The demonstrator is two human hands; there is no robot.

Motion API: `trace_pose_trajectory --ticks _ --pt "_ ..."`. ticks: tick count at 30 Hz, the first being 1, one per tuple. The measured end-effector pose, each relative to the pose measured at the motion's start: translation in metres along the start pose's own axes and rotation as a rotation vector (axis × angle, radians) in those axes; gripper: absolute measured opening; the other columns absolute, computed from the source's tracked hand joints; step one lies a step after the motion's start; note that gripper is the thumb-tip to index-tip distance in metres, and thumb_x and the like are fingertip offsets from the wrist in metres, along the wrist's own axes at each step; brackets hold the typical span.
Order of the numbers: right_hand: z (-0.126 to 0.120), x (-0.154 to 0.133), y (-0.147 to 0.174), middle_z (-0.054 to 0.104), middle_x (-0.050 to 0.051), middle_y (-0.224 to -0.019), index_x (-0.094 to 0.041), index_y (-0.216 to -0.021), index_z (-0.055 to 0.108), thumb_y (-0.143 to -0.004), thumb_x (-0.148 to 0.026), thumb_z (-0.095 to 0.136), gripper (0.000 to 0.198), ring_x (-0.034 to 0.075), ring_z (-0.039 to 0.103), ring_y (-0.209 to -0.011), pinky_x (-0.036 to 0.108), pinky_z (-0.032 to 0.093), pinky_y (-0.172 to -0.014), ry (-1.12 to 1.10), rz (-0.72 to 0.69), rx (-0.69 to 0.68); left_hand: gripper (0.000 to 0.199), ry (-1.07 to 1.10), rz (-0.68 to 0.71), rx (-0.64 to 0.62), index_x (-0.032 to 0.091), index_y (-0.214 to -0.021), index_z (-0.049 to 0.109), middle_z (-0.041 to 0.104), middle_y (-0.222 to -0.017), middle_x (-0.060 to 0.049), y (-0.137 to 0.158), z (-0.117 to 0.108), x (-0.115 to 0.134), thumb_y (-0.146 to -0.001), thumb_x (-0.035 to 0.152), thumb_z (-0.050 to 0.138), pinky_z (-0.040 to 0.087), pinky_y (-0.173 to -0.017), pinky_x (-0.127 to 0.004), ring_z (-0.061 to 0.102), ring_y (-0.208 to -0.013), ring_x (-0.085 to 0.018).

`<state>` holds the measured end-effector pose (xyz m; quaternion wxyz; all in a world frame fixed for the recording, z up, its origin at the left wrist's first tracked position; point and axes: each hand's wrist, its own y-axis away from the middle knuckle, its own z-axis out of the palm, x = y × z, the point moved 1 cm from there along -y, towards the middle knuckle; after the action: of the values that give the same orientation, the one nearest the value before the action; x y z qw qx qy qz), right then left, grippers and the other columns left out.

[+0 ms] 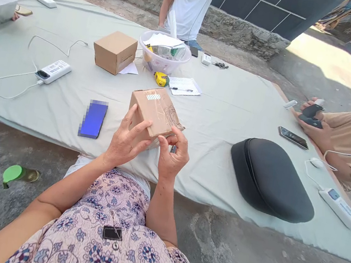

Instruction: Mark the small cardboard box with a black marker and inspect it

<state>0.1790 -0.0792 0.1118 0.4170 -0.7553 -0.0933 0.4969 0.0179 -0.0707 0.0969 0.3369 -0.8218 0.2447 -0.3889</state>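
A small brown cardboard box (152,109) sits tilted in front of me, with clear tape and a dotted white-green sticker on its top. My left hand (129,139) holds its near left side, the index finger along the edge and another fingertip on the top. At the near right corner, my right hand (174,152) is closed in a pinch where the taped edge is. Whether a loose tape end lies between those fingertips is too small to tell. Something small and dark shows behind the right fingers. A phone (93,119) lies to the left.
Beyond are another carton (114,52), a plastic basket (163,60), a yellow tape measure (161,79) and a notepad (182,86). A black cushion-like object (272,179) stands at right. A corded power bank (53,71) lies left. Other people are around the table.
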Motion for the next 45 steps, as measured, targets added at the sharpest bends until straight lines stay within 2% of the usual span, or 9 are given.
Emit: trace_pose_trajectory --ticks 4,7,11,17,25,29,35,40,45 --pt "-0.005 0.017 -0.002 0.064 -0.002 -0.077 -0.021 -0.114 0.070 -0.085 -0.052 0.075 0.042 0.013 0.059 -0.068 0.027 0.053 -0.070 0.037 0.142 0.075 0.046 0.030 -0.010 -0.023 0.028 -0.141 0.051 0.018 -0.170 -0.015 -0.001 -0.002 0.000 -0.098 0.042 0.059 0.050 -0.114 -0.050 0.032 -0.156 -0.035" --pt "-0.006 0.028 -0.002 0.063 0.000 -0.087 -0.021 -0.115 0.069 -0.083 -0.055 0.075 0.047 0.014 0.060 -0.078 0.029 0.053 -0.074 0.048 0.170 0.140 0.045 0.065 -0.034 -0.057 0.029 -0.140 0.052 0.017 -0.171 -0.012 -0.003 -0.005 -0.001 -0.098 0.044 0.058 0.046 -0.119 -0.052 0.030 -0.157 -0.034" --pt "-0.004 0.036 -0.002 0.068 0.004 -0.102 -0.021 -0.107 0.069 -0.085 -0.057 0.070 0.043 0.017 0.063 -0.093 0.032 0.053 -0.083 0.010 0.221 0.108 0.042 0.124 -0.056 -0.100 0.031 -0.139 0.053 0.018 -0.172 -0.010 -0.004 -0.008 -0.005 -0.098 0.042 0.057 0.041 -0.123 -0.054 0.027 -0.158 -0.032" --pt "0.000 0.039 0.006 0.064 0.000 -0.080 -0.018 -0.084 0.064 -0.090 -0.057 0.061 0.039 0.014 0.060 -0.078 0.027 0.051 -0.075 -0.152 0.298 0.092 0.045 0.269 -0.105 -0.135 0.035 -0.147 0.048 0.030 -0.169 -0.010 0.000 -0.009 -0.017 -0.102 0.039 0.049 0.045 -0.121 -0.048 0.032 -0.157 -0.027" --pt "0.009 0.043 0.019 0.062 0.000 -0.083 -0.019 -0.085 0.065 -0.090 -0.052 0.064 0.033 0.014 0.060 -0.082 0.030 0.052 -0.078 -0.185 0.274 0.095 0.050 0.304 -0.110 -0.062 0.035 -0.156 0.037 0.046 -0.160 -0.011 0.003 -0.003 -0.031 -0.106 0.035 0.041 0.046 -0.119 -0.041 0.040 -0.153 -0.022" --pt "0.012 0.062 0.028 0.067 0.002 -0.088 -0.019 -0.090 0.069 -0.085 -0.050 0.068 0.032 0.015 0.062 -0.082 0.031 0.053 -0.076 -0.202 0.335 0.039 0.050 0.312 -0.130 -0.047 0.036 -0.155 0.038 0.046 -0.160 -0.012 0.002 -0.003 -0.039 -0.105 0.040 0.041 0.056 -0.105 -0.035 0.042 -0.152 -0.023" --pt "0.018 0.088 0.052 0.073 0.007 -0.095 -0.016 -0.098 0.073 -0.084 -0.046 0.066 0.034 0.016 0.065 -0.087 0.027 0.054 -0.073 -0.114 0.526 -0.115 0.051 0.321 -0.227 0.042 0.035 -0.152 0.037 0.049 -0.155 -0.013 0.004 -0.007 -0.056 -0.104 0.051 0.042 0.060 -0.089 -0.028 0.056 -0.137 -0.023" --pt "0.025 0.095 0.061 0.075 0.009 -0.103 -0.016 -0.103 0.071 -0.083 -0.045 0.065 0.037 0.017 0.069 -0.089 0.030 0.056 -0.078 -0.125 0.583 -0.117 0.055 0.373 -0.332 0.090 0.035 -0.149 0.036 0.054 -0.147 -0.013 0.005 -0.012 -0.062 -0.100 0.060 0.043 0.059 -0.097 -0.036 0.067 -0.118 -0.021" --pt "0.027 0.097 0.064 0.073 0.005 -0.094 -0.017 -0.100 0.070 -0.080 -0.047 0.068 0.036 0.014 0.068 -0.078 0.030 0.058 -0.074 -0.193 0.586 -0.034 0.066 0.510 -0.489 0.123 0.037 -0.151 0.029 0.059 -0.138 -0.013 0.004 -0.010 -0.065 -0.095 0.068 0.046 0.063 -0.087 -0.036 0.067 -0.114 -0.022"
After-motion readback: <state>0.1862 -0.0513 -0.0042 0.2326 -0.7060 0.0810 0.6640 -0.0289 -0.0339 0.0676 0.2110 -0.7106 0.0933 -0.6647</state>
